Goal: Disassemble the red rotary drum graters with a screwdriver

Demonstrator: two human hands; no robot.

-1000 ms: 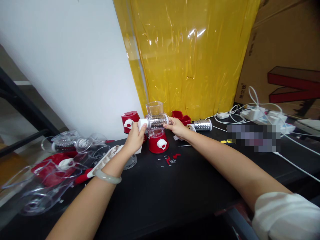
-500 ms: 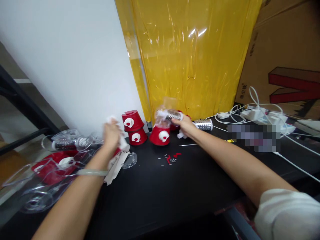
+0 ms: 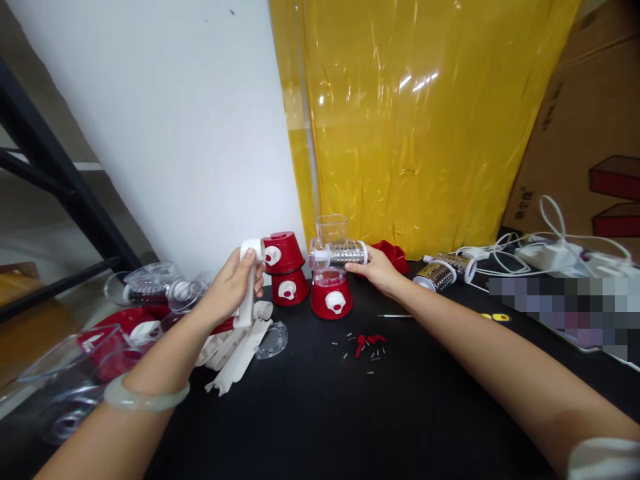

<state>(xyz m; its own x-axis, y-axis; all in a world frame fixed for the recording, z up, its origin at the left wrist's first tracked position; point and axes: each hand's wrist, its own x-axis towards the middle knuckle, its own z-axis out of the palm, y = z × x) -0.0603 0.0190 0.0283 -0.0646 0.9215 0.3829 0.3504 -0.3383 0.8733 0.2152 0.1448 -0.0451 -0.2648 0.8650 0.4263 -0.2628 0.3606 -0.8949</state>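
Note:
My left hand [image 3: 234, 285] is closed around a long white plastic part [image 3: 245, 313], shaped like a crank handle, held upright left of two stacked red bases [image 3: 287, 257]. My right hand [image 3: 377, 268] grips the white rim of a metal grater drum [image 3: 347, 253]. That drum lies sideways, partly inside a clear housing [image 3: 332, 225] on a red base [image 3: 320, 307] with a white knob. Below my left hand are several white parts [image 3: 233, 363] and a clear ring [image 3: 273, 341].
Small metal pins and red pieces [image 3: 361, 343] lie on the black table [image 3: 320, 420]. Clear and red parts [image 3: 120, 333] pile up at left. Further grater drums [image 3: 437, 275], a thin metal rod [image 3: 394, 316], white cables [image 3: 505, 247] and a blurred-out object [image 3: 555, 313] are at right.
The view has swung left, so things sit further right. My left hand has lifted the white part upright beside the stacked bases. My right hand still holds the drum at the clear housing.

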